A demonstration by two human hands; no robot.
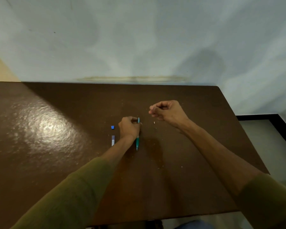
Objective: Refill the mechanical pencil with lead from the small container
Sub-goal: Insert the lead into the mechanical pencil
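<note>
**Desk inventory: pencil refill in progress, 2 hands at work**

1. Brown table (180, 187): bearing every item, with olive sleeves reaching in from the near edge.
2. Teal mechanical pencil (137, 141): lying roughly along the line of sight, tip pointing toward the person, far end angled up a little, probably so its open back is facing the other hand.
3. Left hand (129, 128): curling closed around the pencil's upper barrel, steadying it.
4. Lead container (113, 140): lying flat just left of the left wrist, uncapped as far as can be judged.
5. Blue cap (112, 127): sitting just beyond the container, apart from it.
6. Small white piece (154, 122): lying right of the pencil; likely its eraser, too small to confirm.
7. Right hand (165, 110): hovering farthest out, fingertips pinching together, presumably on a lead; none is discernible.
</note>
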